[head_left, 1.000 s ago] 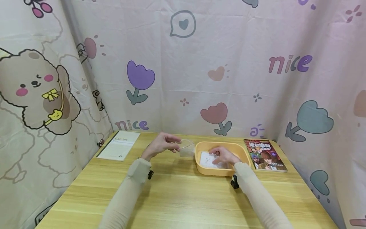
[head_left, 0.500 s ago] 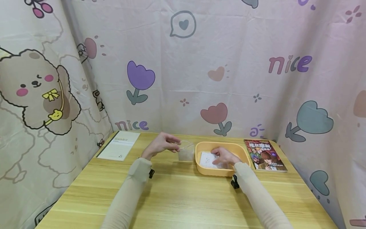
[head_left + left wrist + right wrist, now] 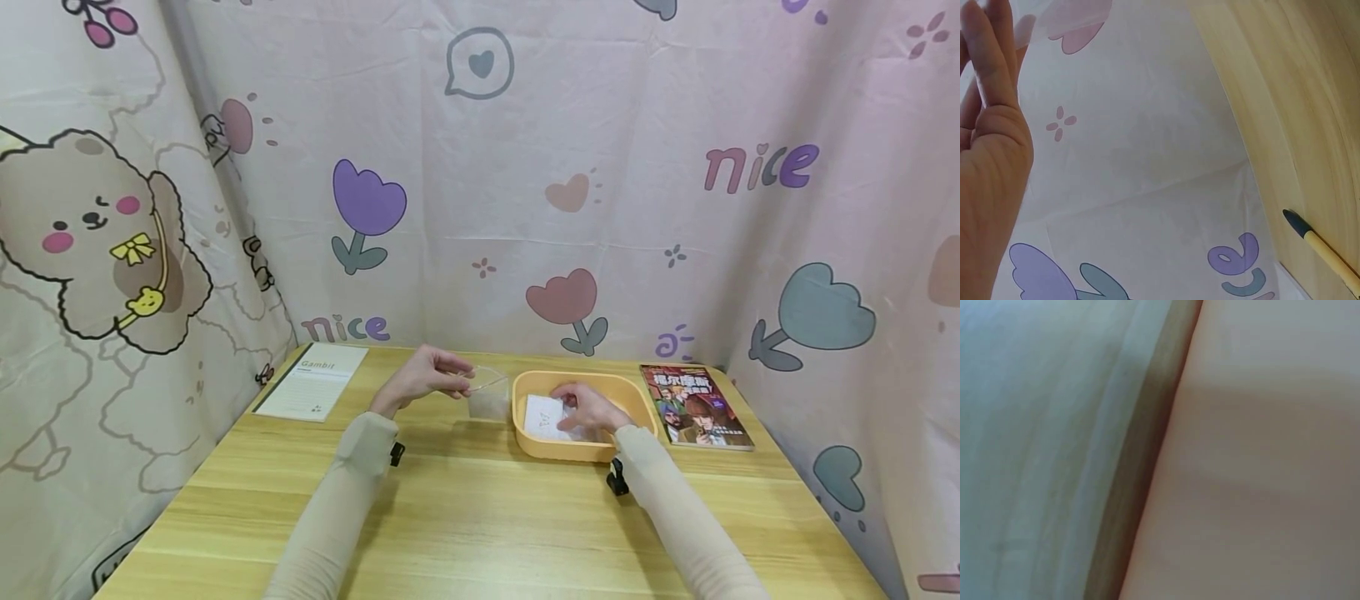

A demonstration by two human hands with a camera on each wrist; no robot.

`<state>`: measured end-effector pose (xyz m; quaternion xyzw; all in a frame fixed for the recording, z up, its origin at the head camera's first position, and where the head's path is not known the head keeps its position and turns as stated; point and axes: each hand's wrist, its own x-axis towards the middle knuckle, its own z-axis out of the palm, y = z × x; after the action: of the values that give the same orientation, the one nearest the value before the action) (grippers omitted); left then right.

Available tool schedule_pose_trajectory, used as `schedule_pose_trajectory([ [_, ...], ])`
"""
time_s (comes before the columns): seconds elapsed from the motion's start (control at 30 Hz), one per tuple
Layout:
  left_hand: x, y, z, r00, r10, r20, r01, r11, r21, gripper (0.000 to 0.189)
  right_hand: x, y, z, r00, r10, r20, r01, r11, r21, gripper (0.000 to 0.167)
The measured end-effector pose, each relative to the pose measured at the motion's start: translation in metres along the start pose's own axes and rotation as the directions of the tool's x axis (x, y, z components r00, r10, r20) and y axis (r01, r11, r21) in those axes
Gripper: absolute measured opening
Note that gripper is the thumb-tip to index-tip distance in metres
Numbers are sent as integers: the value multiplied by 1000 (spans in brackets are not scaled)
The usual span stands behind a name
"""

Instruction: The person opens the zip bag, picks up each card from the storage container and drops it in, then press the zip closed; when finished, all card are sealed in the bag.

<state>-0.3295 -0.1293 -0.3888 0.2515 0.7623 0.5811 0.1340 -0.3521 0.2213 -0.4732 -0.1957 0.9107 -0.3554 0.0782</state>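
Note:
A clear plastic bag (image 3: pixel 490 403) hangs from my left hand (image 3: pixel 427 379), which pinches its rim between thumb and fingers. Its mouth gapes at the top, just left of a yellow basket (image 3: pixel 566 451). Only part of the left hand (image 3: pixel 994 125) shows in the left wrist view. Over the basket, my right hand (image 3: pixel 588 408) reaches down with curled fingers and grips a white card (image 3: pixel 542 417) with faint markings by its right side. Some clear, crinkled material (image 3: pixel 585 433) shows under that palm. The right wrist view is blurred and shows no fingers.
A pale notebook (image 3: pixel 311 383) marked "Gambit" lies at the table's back left. Right of the basket is a colourful comic-style book (image 3: pixel 697 408). In the left wrist view a pen (image 3: pixel 1325 253) with a black tip rests on the wooden table (image 3: pixel 1285 112). A printed curtain (image 3: pixel 480 208) hangs behind.
The bag has dropped slightly and shows more fully below the left fingers. The white card has shifted a little up and left under my right hand. Both arms stay nearly still.

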Motion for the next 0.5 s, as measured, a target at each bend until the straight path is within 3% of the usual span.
schedule_pose_trajectory([
  [0.13,0,-1,-1,1000,4,-9,-4,1000,11,38,1,1,1,999,15,-34,-13,998,55,51],
  [0.33,0,-1,-1,1000,-10,-7,10,1000,-6,37,-1,1,-1,994,23,-104,-6,987,158,29],
  [0.5,0,0,-2,1000,-13,-7,13,1000,-7,36,-2,2,-4,996,31,-79,-7,957,291,29],
])
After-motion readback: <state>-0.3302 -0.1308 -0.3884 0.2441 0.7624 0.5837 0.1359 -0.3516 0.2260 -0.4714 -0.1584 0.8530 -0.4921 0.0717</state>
